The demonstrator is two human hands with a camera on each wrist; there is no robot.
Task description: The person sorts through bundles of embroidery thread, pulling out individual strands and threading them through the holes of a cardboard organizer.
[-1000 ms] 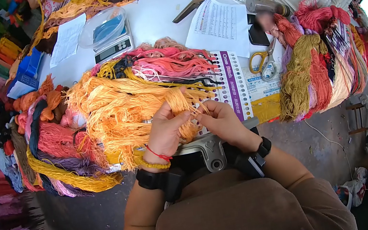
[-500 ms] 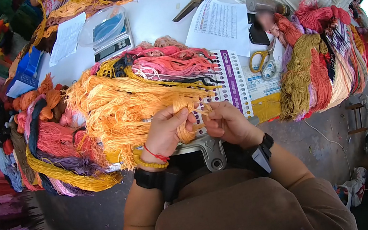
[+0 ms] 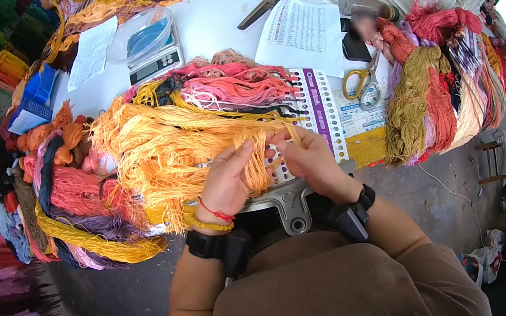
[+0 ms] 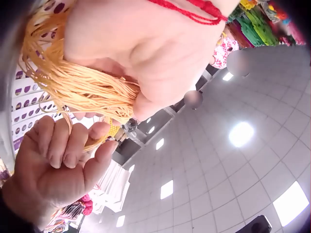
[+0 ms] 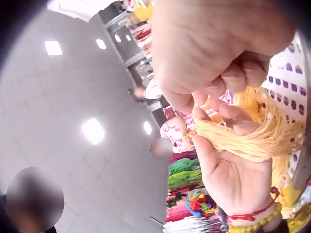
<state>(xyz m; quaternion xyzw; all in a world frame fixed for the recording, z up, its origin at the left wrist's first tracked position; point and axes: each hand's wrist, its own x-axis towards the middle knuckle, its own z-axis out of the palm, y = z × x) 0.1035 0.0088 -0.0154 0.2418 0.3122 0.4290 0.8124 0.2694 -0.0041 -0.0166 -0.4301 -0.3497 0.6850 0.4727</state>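
A bundle of light orange thread (image 3: 257,169) hangs in the left hand (image 3: 228,178), whose thumb and fingers grip it; the left wrist view shows the strands (image 4: 92,90) passing through that hand (image 4: 146,48). Close on its right, the right hand (image 3: 313,160) pinches a few strands with curled fingers; a thin loop runs from the right hand (image 4: 58,167) in the left wrist view. In the right wrist view the bundle (image 5: 243,138) lies across the left palm (image 5: 238,179), below the right hand (image 5: 214,48). A larger orange heap (image 3: 158,146) lies left of the hands.
A punched white card with a purple strip (image 3: 318,108) lies beyond the hands. Scissors (image 3: 362,84), printed sheets (image 3: 300,35) and a scale (image 3: 155,65) are farther back. Colored skeins (image 3: 413,106) hang over the table's edge on both sides. A metal clamp (image 3: 293,208) is at the near edge.
The right hand first drew down and right, then moved back up, with strands looped at its fingers. The bundle in the left hand has spread and hangs looser than before.
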